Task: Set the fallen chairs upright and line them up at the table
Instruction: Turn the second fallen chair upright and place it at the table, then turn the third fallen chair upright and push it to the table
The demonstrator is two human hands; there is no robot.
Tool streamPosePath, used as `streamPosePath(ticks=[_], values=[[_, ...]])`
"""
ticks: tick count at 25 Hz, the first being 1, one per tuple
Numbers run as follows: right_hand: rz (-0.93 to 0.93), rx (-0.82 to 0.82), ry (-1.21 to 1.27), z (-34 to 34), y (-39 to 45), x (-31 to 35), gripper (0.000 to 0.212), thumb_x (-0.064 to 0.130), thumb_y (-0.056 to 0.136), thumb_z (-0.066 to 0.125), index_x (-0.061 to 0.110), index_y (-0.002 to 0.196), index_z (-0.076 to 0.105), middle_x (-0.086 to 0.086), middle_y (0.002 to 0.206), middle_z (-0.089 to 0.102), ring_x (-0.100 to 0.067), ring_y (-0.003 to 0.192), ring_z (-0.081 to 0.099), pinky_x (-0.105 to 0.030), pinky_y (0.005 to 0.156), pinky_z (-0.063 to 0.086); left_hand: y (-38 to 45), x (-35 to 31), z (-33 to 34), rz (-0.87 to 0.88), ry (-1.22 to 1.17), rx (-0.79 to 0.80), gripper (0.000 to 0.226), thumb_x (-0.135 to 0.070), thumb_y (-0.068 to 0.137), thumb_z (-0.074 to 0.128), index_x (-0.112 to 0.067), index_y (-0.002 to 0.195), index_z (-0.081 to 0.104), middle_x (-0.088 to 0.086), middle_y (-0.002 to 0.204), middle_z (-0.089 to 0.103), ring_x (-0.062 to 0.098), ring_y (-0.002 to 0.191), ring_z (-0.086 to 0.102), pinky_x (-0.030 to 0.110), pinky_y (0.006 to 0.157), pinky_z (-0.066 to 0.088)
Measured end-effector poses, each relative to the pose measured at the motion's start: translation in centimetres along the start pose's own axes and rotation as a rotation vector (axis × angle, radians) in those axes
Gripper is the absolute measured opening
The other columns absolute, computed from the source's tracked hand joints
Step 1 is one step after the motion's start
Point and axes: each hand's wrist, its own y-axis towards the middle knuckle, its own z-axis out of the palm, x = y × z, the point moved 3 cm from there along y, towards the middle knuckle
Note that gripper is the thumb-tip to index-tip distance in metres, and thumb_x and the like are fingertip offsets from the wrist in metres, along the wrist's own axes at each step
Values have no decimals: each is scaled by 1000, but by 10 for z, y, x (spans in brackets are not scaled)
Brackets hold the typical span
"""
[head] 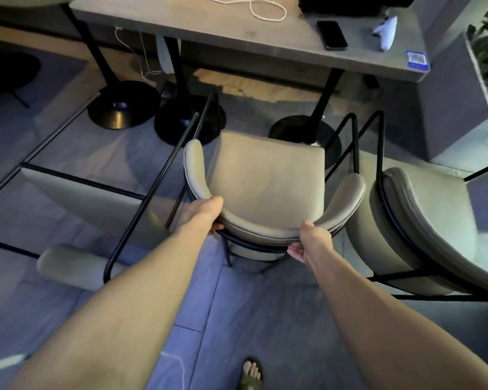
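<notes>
A beige padded chair [268, 175] with a curved backrest and black metal legs stands upright in the middle, facing the grey table [237, 43]. My left hand [209, 212] grips the left part of its backrest and my right hand [307, 240] grips the right part. A second beige chair [76, 192] lies on its side at the left, its black legs pointing up and toward the table. At the right, a third beige chair [423, 229] lies tipped over, close beside the upright one.
Black round table bases [121, 108] stand under the table just beyond the chairs. On the table lie a phone [331, 35], a white cord [265, 9] and a white controller [385, 32]. A grey planter [462, 94] with green leaves is at the right. My sandalled foot [251, 374] is below.
</notes>
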Motion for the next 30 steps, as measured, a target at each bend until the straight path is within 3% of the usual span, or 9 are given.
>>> streamPosePath(ticks=[3, 5, 8, 11, 15, 19, 24, 27, 30], values=[[-6, -8, -86, -3, -1, 2, 45, 40, 99, 40, 0, 81, 54, -13, 68, 59, -21, 55, 58, -33, 47, 53, 0, -1, -3, 0, 149, 15, 33, -47, 81, 47, -16, 78, 61, 3, 77, 73, 17, 57, 69, 24, 49, 47], [35, 10, -150, -13, -10, 4, 46, 49, 96, 45, 4, 100, 52, -11, 72, 58, -21, 57, 58, -34, 50, 54, -6, 4, -12, -13, 246, 59, 50, -61, 78, 46, -17, 90, 65, 6, 84, 75, 19, 68, 69, 25, 54, 47], [-95, -82, -420, -32, -28, 14, 59, 51, 89, 50, 6, 126, 40, -14, 103, 64, -31, 87, 66, -45, 77, 58, -20, 9, -31, 64, 350, 131, 53, -62, 88, 44, -13, 96, 62, 4, 82, 68, 17, 67, 60, 24, 57, 45], [-320, -102, -671, -36, -78, 17, 58, 39, 90, 46, 2, 134, 40, -21, 131, 54, -40, 114, 58, -41, 96, 48, -52, 20, -83, 159, 486, 110, 39, -46, 98, 40, -13, 98, 59, 3, 80, 65, 14, 60, 55, 24, 56, 42], [-566, 161, -948, 19, -159, -3, 41, 28, 94, 42, 2, 119, 61, -24, 125, 62, -38, 117, 57, -35, 92, 44, -87, 70, -185, 181, 539, -2, 35, -44, 96, 45, -16, 79, 58, 8, 89, 72, 26, 79, 68, 28, 69, 51], [-688, 503, -1158, 115, -228, -57, 34, 28, 98, 40, 5, 114, 60, -14, 120, 65, -33, 115, 59, -31, 90, 44, -103, 167, -291, 53, 558, -60, 26, -34, 98, 44, -21, 84, 61, 8, 95, 68, 23, 85, 64, 27, 67, 46], [-548, 741, -1224, 245, -268, -148, 21, 32, 98, 41, 16, 95, 54, -12, 105, 66, -27, 97, 64, -35, 82, 48, -65, 283, -379, -130, 396, -122, 29, -34, 96, 47, -14, 85, 65, 10, 87, 63, 23, 80, 58, 27, 72, 46], [-302, 717, -1033, 326, -257, -207, 16, 26, 98, 44, 15, 96, 56, -7, 82, 66, -15, 61, 58, -27, 60, 46, 8, 332, -406, -179, 265, -102, 33, -39, 91, 49, -12, 93, 65, 11, 98, 68, 27, 91, 64, 29, 82, 52], [-90, 661, -910, 399, -221, -270, 17, 23, 99, 45, 15, 90, 56, -1, 70, 61, -13, 57, 56, -25, 60, 44, 95, 384, -422, -239, 229, -110, 45, -53, 87, 44, -13, 94, 64, 13, 107, 70, 33, 102, 65, 41, 94, 52]])
